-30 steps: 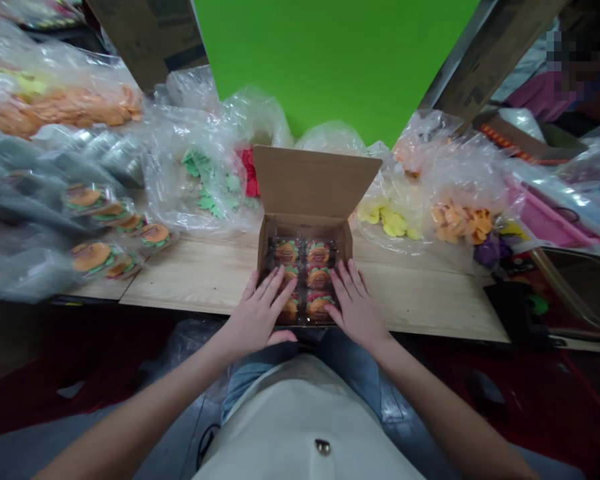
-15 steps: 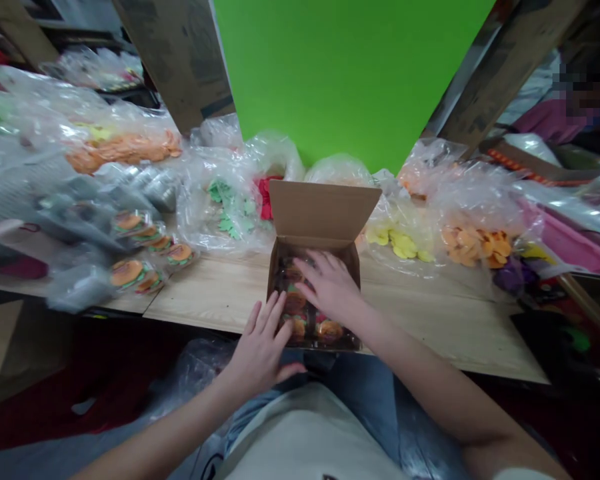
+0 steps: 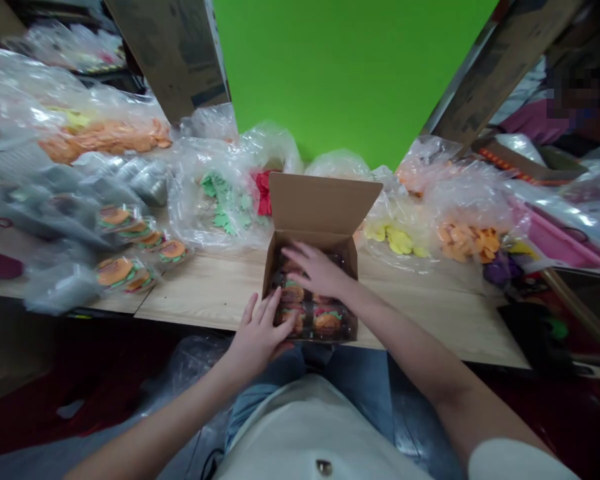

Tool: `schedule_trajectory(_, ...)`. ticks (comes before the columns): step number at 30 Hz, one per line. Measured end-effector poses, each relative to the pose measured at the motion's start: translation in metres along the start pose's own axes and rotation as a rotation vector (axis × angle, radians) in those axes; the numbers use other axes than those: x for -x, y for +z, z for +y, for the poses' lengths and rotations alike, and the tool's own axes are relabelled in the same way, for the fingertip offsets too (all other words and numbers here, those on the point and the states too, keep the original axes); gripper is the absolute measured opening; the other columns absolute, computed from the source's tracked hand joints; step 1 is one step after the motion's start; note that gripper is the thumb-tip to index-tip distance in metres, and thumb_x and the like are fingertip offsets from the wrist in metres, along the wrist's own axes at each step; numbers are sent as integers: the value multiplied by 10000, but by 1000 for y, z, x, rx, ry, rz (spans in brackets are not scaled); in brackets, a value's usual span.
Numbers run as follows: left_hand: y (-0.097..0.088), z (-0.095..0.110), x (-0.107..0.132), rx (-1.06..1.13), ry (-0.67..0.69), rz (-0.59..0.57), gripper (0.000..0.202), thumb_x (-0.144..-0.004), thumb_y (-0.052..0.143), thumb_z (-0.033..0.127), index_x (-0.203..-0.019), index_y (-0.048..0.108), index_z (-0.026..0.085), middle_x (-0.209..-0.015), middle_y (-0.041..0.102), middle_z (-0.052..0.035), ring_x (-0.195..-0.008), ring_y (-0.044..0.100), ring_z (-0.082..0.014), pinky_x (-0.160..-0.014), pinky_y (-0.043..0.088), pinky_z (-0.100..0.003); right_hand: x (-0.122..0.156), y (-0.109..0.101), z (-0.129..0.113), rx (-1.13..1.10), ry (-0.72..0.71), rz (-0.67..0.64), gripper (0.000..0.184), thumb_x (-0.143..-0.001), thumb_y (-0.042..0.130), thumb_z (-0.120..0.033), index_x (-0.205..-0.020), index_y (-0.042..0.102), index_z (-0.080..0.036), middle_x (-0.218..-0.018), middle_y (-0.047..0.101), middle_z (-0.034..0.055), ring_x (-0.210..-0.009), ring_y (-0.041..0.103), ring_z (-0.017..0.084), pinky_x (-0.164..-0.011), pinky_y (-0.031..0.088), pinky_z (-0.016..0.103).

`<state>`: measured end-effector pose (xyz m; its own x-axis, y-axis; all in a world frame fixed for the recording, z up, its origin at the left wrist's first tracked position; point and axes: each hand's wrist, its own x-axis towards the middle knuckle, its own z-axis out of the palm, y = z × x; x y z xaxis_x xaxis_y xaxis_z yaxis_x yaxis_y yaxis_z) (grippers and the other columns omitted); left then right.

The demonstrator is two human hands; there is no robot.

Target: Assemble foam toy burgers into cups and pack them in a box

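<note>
In front of me a brown cardboard box (image 3: 325, 203) stands on the table with its lid raised. Several toy burgers (image 3: 327, 321) in clear packs lie inside in rows. My left hand (image 3: 263, 327) rests at the box's left front edge, fingers spread, the thumb reaching over the nearest burgers. Over the box's inside, my right hand (image 3: 317, 268) is stretched out flat above the rear burgers, covering part of them. Whether its fingertips touch the packs cannot be made out.
Clear-packed toy burgers (image 3: 116, 270) lie on the left of the wooden table (image 3: 200, 280). Behind the box are plastic bags with green pieces (image 3: 230, 207), red pieces (image 3: 263, 192), yellow pieces (image 3: 399, 239) and orange pieces (image 3: 467, 241). A green panel (image 3: 355, 80) rises behind. At far right sits a person (image 3: 530, 120).
My right hand has shifted a little left across the box. My left thumb has moved up over the box's front edge. The whole view has swung slightly.
</note>
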<state>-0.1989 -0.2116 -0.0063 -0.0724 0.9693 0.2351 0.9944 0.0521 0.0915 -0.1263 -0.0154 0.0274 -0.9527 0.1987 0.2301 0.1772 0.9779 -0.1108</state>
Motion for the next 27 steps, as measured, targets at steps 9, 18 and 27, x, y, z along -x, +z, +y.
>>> schedule_trajectory(9,-19,-10,6,-46,11,-40,551,-671,586,552,-1151,535,285,-1433,230,-161,-1287,268,-318,-1037,123,-551,64,0,12,172,251,135,433,-893,387,-344,-1222,471,-73,-1267,463,197,-1247,317,313,-1039,124,549)
schedule_trajectory(18,-11,-13,11,-30,66,-34,435,-772,525,448,-1186,519,312,-1421,296,-59,-1318,192,-300,-1057,73,-547,106,-34,-5,16,19,-56,547,-829,466,-480,-1305,388,-221,-1390,328,92,-1309,205,252,-1045,207,482)
schedule_trajectory(27,-14,-32,3,-7,175,-64,492,-779,526,423,-1258,425,373,-1445,228,-82,-1319,187,-300,-1045,97,-548,136,-3,-19,24,35,-48,575,-787,580,-367,-1315,367,-288,-1459,106,120,-1325,91,316,-1002,232,538)
